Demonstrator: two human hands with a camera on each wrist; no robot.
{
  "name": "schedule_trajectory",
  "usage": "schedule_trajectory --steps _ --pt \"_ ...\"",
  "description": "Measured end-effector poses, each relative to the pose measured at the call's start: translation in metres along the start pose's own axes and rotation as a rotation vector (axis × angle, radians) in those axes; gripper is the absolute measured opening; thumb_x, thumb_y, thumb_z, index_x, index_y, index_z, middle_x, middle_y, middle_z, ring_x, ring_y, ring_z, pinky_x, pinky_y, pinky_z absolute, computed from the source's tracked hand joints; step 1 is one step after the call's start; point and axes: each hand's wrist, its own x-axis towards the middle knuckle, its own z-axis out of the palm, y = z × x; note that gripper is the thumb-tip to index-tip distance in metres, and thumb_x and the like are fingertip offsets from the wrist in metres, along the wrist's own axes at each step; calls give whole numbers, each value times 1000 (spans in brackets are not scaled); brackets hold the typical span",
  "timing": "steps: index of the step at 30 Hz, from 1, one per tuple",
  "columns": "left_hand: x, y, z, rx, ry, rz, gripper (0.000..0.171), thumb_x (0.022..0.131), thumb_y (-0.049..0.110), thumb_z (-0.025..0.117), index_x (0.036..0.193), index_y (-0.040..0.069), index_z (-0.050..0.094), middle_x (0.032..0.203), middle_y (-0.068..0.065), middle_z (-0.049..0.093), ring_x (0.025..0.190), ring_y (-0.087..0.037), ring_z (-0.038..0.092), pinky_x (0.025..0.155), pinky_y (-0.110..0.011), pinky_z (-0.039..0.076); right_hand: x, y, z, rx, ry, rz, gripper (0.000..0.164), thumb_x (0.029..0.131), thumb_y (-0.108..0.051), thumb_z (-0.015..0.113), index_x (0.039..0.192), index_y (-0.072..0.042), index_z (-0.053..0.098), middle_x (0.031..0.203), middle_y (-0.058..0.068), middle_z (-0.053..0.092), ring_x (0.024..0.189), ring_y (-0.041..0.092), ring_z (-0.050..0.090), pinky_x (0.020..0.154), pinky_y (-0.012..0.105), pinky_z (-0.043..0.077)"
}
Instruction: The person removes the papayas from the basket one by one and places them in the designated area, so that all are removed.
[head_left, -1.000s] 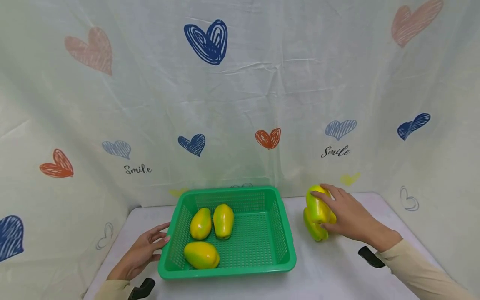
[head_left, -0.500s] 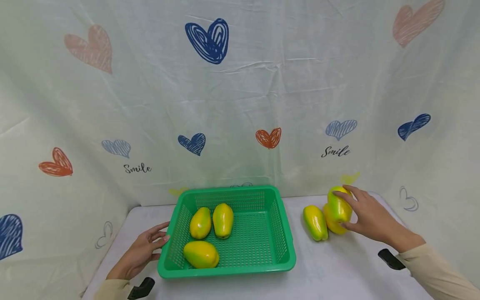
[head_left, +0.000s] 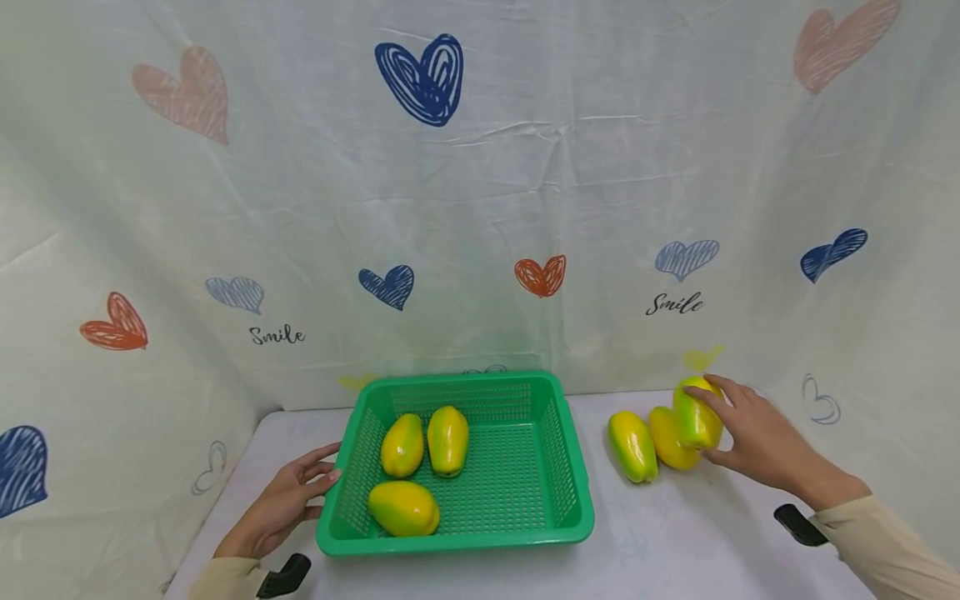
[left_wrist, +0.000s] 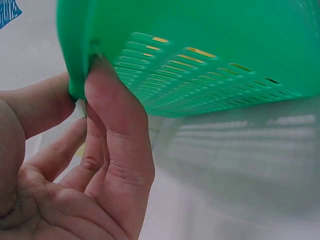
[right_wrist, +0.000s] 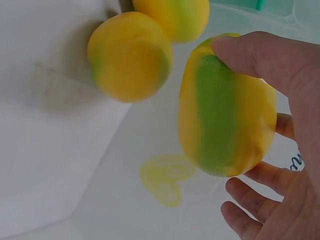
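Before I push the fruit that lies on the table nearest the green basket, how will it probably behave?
This fruit would probably roll, since its sides look rounded, but its elongated shape may make it swerve. Its shiny skin might be slippery. Pushed right, it could bump the neighbouring fruit.

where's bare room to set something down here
Inside the green basket, right of its three fruits; on the table, between basket, right sleeve and the two resting fruits. Crowded: the basket's left part, and beside those two fruits, where the right hand holds another fruit.
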Motion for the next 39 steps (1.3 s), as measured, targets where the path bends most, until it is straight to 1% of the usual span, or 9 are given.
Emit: schedule_trajectory --steps 6,11,25,33,39 --pt "0 0 -1 -2 -7 2 62 111 9 56 164 -2 26 124 -16 57 94 -20 70 82 -39 66 -4 4 -1 -11 -9 18 88 68 -21 101 143 -7 57 148 33 44 126 58 49 100 77 46" --pt "0 0 0 3 3 -1 62 110 10 57 164 -1 27 125 -16 58 93 -20 70 82 -39 66 -7 11 0 -14 -24 36 89 68 -23 101 142 -6 57 148 33 44 124 59 49 98 78 46" --pt "1 0 0 11 11 -7 63 110 12 58 164 0 28 128 -18 57 94 -20 70 83 -40 66 -15 30 6 -39 -21 36 88 66 -22 101 140 -5 57 145 34 45 119 59 51 95 77 49" --pt "2 1 0 20 6 -6 63 110 12 58 164 0 29 128 -18 57 94 -20 70 83 -39 66 -20 39 13 -54 -20 39 87 66 -19 101 139 -3 57 144 35 44 117 60 53 93 76 50" --pt "0 1 -1 19 2 -8 64 110 14 59 164 0 28 129 -18 57 95 -20 70 84 -39 65 -22 49 21 -64 -48 29 89 67 -17 101 141 -1 54 145 37 42 116 62 53 92 75 51"
